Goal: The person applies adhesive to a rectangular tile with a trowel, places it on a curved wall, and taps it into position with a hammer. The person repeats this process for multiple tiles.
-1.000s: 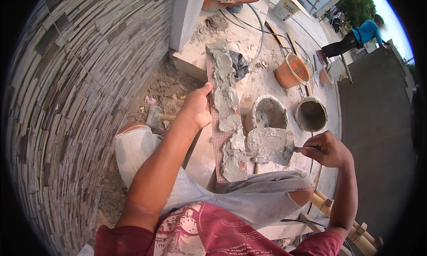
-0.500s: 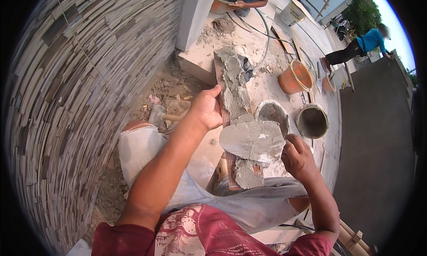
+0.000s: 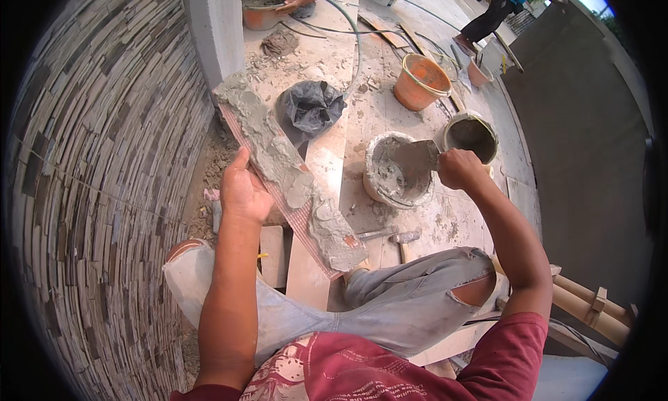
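My left hand supports a long reddish ribbed tile strip by its left edge, thumb up along the side. A thick, uneven layer of wet grey mortar covers most of its top face, and the strip slants from upper left to lower right above my lap. My right hand is closed round the handle of a trowel, the handle itself hidden by the fingers. The trowel's mortar-coated blade reaches into the mouth of a pale bucket with grey mortar inside.
Stacked-stone wall rises at left beside a pillar. A black plastic bag, an orange bucket and a dark-filled bucket stand ahead. A hammer lies near my knee. Two other people work farther off.
My right hand has taken the trowel off the strip and over to the mortar bucket. The strip now lies more slanted, its far end farther left. The whole view has shifted.
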`<state>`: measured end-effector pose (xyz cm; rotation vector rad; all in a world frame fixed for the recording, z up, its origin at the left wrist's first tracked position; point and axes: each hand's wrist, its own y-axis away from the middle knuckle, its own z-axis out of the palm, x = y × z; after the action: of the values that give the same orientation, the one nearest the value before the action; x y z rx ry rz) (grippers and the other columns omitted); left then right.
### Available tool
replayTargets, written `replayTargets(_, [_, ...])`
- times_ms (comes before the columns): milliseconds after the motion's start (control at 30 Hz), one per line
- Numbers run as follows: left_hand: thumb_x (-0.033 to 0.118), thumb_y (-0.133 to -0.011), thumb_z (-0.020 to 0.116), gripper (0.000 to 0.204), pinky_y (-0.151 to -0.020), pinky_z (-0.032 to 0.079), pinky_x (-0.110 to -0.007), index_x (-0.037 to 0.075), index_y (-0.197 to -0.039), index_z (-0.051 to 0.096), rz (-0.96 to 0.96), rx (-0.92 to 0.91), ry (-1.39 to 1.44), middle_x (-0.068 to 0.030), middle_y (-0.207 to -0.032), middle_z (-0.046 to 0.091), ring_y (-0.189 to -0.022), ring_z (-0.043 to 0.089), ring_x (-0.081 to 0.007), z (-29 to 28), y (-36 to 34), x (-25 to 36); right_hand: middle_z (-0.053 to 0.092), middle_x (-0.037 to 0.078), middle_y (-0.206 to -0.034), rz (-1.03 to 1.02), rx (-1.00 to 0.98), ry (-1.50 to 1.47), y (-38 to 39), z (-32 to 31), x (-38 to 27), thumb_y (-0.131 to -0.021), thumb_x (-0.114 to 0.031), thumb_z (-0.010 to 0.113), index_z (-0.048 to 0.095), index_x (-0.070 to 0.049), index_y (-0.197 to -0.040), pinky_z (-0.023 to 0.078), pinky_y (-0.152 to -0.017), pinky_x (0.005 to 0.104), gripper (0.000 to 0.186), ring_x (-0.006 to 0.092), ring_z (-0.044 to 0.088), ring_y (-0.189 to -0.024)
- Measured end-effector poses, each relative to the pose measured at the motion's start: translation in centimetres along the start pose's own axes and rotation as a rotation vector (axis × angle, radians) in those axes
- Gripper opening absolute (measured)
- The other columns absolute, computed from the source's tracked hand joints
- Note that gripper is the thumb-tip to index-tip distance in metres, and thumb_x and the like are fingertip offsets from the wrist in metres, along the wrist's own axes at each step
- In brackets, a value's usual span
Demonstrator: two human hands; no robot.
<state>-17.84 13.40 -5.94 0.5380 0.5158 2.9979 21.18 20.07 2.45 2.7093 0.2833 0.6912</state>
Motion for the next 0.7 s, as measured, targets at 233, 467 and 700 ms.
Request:
replayTargets(233, [0.031,-0.105,0.040,0.049,-0.113,0.032,-0.056,0.000,-0.143,0.042,-0.020,0.067,-0.135,-0.0196,-0.143,0.050,-0.132,0.047,-0.0371,-0.6,0.3,-0.2,0.075,0.009,-0.098,-0.064,-0.129,-0.020,-8.9,9.8,-0.5,-0.080,-0.019,0.065,0.077,-0.011,-0.098,0.057,-0.075,0.0375,0.023,0.0251,0.073,-0.093])
replayTargets(467, [0.031,-0.104,0.040,0.049,-0.114,0.031,-0.056,0.001,-0.143,0.042,-0.022,0.107,-0.202,-0.0186,-0.143,0.049,-0.132,0.046,-0.0369,-1.1,-0.5,0.2,0.074,0.012,-0.106,-0.116,-0.138,-0.173,-12.0,11.5,-3.9,-0.085,-0.023,0.057,0.076,-0.008,-0.104,0.056,-0.079,0.0405,0.031,0.0276,0.072,-0.100])
replayTargets(700, [0.029,-0.104,0.041,0.047,-0.114,0.031,-0.056,0.001,-0.141,0.044,-0.025,0.118,-0.231,-0.0179,-0.143,0.050,-0.132,0.047,-0.0358,-0.7,-1.5,-1.0,0.072,0.016,-0.112,-0.218,-0.210,-0.234,-11.0,10.0,-4.2,-0.084,-0.021,0.057,0.074,-0.004,-0.107,0.056,-0.082,0.0433,0.033,0.0321,0.070,-0.104])
